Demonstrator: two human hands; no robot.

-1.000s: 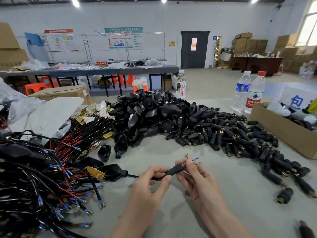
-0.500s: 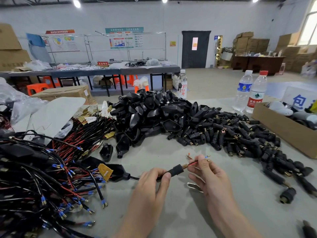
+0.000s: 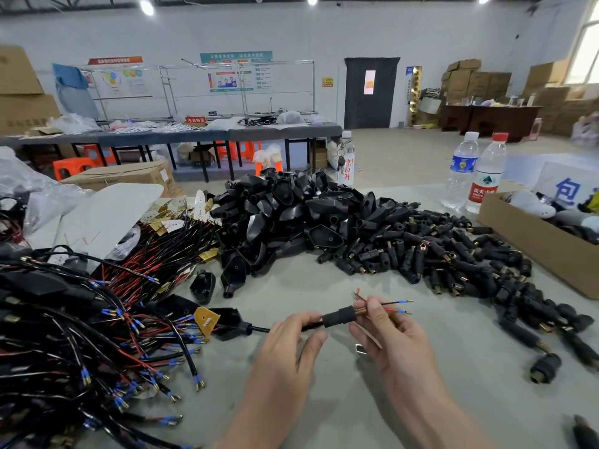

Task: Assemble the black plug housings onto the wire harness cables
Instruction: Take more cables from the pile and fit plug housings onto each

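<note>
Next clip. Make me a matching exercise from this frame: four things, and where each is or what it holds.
Things:
1. left hand
2. right hand
3. red-capped bottle
4. harness pile

Matches:
A. far right, beside the box
B. pinches the thin wires
C. grips the black cable
D. left side of the table

Pairs: 1-C, 2-B, 3-A, 4-D

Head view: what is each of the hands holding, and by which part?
Left hand pinches the cable just behind the black sleeve; right hand pinches the thin wires sticking out its front.
</note>
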